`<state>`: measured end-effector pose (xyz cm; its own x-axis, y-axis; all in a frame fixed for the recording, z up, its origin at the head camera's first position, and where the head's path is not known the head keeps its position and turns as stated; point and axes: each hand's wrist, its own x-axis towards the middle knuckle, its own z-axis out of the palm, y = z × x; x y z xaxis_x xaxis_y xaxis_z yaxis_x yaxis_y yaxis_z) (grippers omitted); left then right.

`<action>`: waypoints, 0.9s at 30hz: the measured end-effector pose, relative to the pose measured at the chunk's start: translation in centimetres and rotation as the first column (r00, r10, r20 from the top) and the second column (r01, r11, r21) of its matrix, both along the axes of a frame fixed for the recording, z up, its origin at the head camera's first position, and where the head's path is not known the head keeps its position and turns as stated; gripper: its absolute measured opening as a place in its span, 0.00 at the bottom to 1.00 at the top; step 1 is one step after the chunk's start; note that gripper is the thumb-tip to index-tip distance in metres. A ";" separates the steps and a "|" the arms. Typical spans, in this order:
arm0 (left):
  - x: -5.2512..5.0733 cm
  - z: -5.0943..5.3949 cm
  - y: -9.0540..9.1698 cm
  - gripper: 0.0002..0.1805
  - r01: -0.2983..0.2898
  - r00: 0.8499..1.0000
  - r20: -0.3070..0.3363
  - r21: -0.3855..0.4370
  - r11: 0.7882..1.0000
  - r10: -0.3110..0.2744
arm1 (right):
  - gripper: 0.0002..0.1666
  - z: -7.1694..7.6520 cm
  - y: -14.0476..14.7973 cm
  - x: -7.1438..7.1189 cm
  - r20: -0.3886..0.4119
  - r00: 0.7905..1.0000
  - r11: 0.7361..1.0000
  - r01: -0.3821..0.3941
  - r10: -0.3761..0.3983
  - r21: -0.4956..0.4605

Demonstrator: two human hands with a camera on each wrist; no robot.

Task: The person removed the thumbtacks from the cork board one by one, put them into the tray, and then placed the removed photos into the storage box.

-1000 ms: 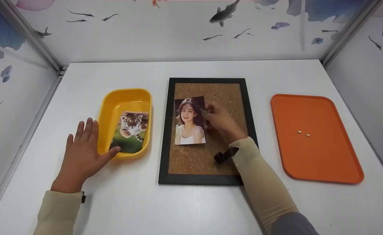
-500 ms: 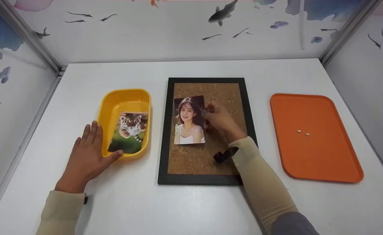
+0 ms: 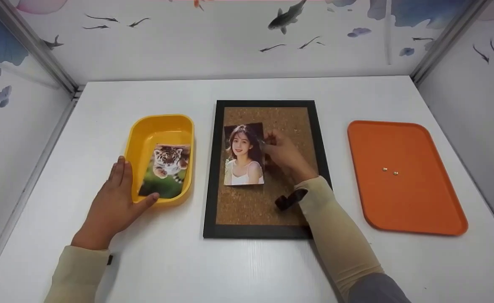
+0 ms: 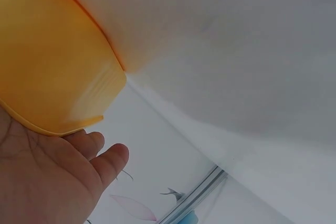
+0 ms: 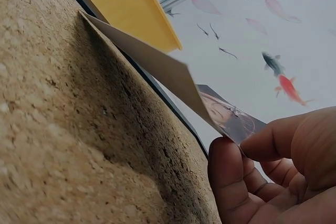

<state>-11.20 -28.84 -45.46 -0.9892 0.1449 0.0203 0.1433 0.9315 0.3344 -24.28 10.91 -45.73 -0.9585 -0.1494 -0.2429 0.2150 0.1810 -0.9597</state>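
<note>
In the head view my right hand [image 3: 287, 153] pinches the right edge of a portrait photo [image 3: 243, 155] between thumb and finger. The photo lies over the left half of a black-framed corkboard [image 3: 247, 210]. From the right wrist, the pinched edge of the photo [image 5: 163, 66] is raised off the cork [image 5: 58, 108], and its far bottom corner comes down close to the board. My left hand [image 3: 114, 202] rests against the left side of a yellow bin [image 3: 163, 120], fingers fairly straight outside, thumb over the near rim. A tiger photo [image 3: 167, 172] lies inside that bin.
To the right lies an orange tray [image 3: 411, 202], bearing two small metallic pieces, one of them a shiny dot [image 3: 395, 173]. White panels with painted fish [image 3: 287, 19] enclose the white table [image 3: 154, 269] at the back and sides.
My left hand has shifted slightly right, closer against the yellow bin. The right hand and the portrait photo have stayed nearly still.
</note>
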 end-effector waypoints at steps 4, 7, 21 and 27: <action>0.0 0.1 0.0 0.63 -0.012 1.000 0.027 0.011 1.000 0.012 | 0.07 0.1 0.0 0.0 -0.004 1.000 1.000 0.008 -0.008 0.003; 0.0 0.1 0.1 0.63 -0.020 0.999 0.051 0.015 1.000 0.019 | 0.07 0.1 0.0 0.0 0.007 1.000 1.000 0.011 -0.011 0.004; 0.0 0.1 0.1 0.63 -0.026 0.998 0.060 0.019 0.999 0.025 | 0.07 0.3 0.1 0.1 0.018 1.000 1.000 0.005 -0.005 -0.009; 0.0 0.1 0.1 0.62 -0.022 0.999 0.042 0.010 1.000 0.022 | 0.08 0.5 0.2 0.2 0.018 1.000 1.000 -0.002 0.002 -0.008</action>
